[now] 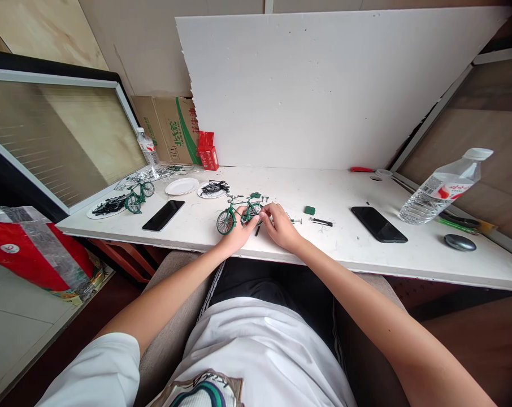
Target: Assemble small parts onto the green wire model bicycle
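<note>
A small green model bicycle [226, 221] with black spoked wheels stands upright just above the table's front edge. My left hand [238, 234] grips it from below, around the middle of its frame. The fingertips of my right hand [278, 226] are pinched together at its rear wheel [252, 210]; whether they also hold a tiny part is hidden. Close behind lies a small green piece [255, 195]. Right of my right hand are a green square part [309, 210] and a thin black strip [321, 222].
A second green model bicycle [139, 195] stands at left beside plates of black parts [108, 207]. Phones lie on both sides, one left [163, 216], one right [378, 224]. A water bottle [445, 189] and a dark oval object [460, 242] are at right. White board [324, 90] rises behind.
</note>
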### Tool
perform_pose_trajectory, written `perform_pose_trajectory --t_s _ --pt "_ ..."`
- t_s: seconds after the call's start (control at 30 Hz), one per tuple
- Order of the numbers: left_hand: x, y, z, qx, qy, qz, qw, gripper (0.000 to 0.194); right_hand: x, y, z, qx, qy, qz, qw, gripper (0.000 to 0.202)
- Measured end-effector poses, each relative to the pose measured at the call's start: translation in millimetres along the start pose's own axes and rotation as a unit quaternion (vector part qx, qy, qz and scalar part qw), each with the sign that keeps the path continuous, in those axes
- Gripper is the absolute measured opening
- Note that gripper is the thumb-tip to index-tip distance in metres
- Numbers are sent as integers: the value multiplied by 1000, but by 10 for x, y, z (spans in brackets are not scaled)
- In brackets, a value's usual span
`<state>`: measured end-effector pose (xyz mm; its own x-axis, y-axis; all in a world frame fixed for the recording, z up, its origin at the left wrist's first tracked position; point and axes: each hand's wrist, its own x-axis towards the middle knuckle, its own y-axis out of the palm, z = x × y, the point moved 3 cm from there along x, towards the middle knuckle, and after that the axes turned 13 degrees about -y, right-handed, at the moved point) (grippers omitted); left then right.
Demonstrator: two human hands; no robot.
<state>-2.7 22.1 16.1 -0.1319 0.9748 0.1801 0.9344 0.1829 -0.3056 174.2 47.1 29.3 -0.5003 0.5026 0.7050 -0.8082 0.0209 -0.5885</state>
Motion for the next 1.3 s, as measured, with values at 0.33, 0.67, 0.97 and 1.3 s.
perform_pose_trajectory --t_s 0.33,0.67,0.97,1.3 --pt "2 11 11 -32 -55 8 998 28 1 -16 45 18 0 2 1000 28" --pt "52 -16 21 -58 -72 -4 996 34 -3 -13 89 2 -44 -7 999 22" --pt "44 -14 92 -51 -120 3 991 50 -20 -15 71 -44 -29 -22 998 18" --pt "25 -25 92 -27 -150 5 988 54 -19 -18 82 -87 -7 -21 996 14"
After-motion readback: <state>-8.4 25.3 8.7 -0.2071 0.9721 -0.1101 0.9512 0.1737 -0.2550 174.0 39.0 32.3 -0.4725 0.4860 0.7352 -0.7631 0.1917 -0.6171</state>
